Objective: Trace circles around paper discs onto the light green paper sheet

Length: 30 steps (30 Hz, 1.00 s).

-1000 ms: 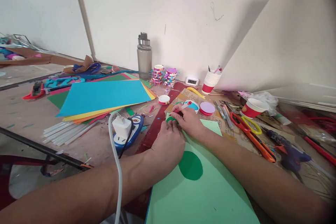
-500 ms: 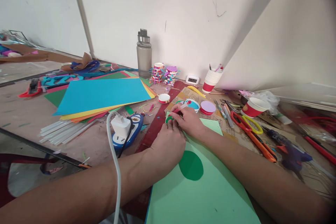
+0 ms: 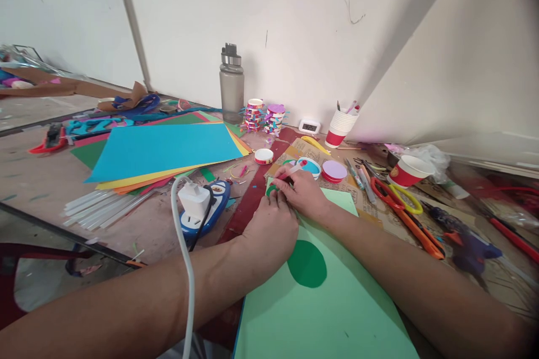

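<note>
Near the far edge of a light green sheet (image 3: 328, 314), my right hand (image 3: 307, 193) grips a pen (image 3: 297, 168) with a red end, its fingers pinched round the barrel. My left hand (image 3: 272, 230) lies just in front, fingers curled and pressed together on a small green paper piece (image 3: 272, 190). Most of that piece and the pen tip are hidden by my fingers. Both hands touch each other over the sheet. A dark green paper oval (image 3: 307, 263) rests flat on the sheet, close to my left wrist.
Stacked coloured sheets (image 3: 164, 148), clear sticks (image 3: 96, 207) and a blue power strip (image 3: 219, 202) with a charger (image 3: 194, 201) are at left. Scissors (image 3: 385, 193), a cutter (image 3: 421, 235) and a glue gun (image 3: 467, 247) lie right. A white cable (image 3: 188, 269) crosses my left forearm.
Both hands keep nearly the same place and grip. The view has shifted very slightly; nothing else has visibly moved.
</note>
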Available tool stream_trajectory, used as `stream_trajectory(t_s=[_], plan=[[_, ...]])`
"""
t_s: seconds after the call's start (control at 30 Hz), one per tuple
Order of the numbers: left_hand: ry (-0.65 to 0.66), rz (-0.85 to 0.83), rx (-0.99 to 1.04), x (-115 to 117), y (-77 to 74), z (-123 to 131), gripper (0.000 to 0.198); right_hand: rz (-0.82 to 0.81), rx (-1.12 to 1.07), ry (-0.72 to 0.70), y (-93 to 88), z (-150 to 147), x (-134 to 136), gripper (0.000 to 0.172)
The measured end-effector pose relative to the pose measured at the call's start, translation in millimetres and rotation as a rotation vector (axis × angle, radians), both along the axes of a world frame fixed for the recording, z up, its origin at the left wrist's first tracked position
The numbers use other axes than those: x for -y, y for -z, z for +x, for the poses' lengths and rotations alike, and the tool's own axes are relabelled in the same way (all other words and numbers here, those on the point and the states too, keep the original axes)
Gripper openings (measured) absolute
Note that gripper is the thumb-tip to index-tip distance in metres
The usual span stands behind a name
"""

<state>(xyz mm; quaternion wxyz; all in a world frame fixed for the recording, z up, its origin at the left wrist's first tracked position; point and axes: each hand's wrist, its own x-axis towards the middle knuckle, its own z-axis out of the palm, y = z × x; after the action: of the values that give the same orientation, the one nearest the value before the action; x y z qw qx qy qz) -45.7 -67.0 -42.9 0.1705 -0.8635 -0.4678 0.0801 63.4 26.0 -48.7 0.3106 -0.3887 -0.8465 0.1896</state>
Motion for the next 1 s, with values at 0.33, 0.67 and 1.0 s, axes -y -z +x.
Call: stream_trajectory(t_s=[0.33,0.67,1.0], plan=[[0.002,0.022,0.035,-0.5,1.9,-0.1,0.036,-0.006,0.015,0.007,-0.5,0.1,1.0,0.011],[-0.011,0.01,0.036,-0.1,2.6,-0.3,0.038,0.011,-0.047,0.026,0.5,0.2,0.7,0.011],[-0.008,0.006,0.035,-1.3,3.1,0.0,0.04,0.002,0.001,0.019,0.1,0.1,1.6,0.011]])
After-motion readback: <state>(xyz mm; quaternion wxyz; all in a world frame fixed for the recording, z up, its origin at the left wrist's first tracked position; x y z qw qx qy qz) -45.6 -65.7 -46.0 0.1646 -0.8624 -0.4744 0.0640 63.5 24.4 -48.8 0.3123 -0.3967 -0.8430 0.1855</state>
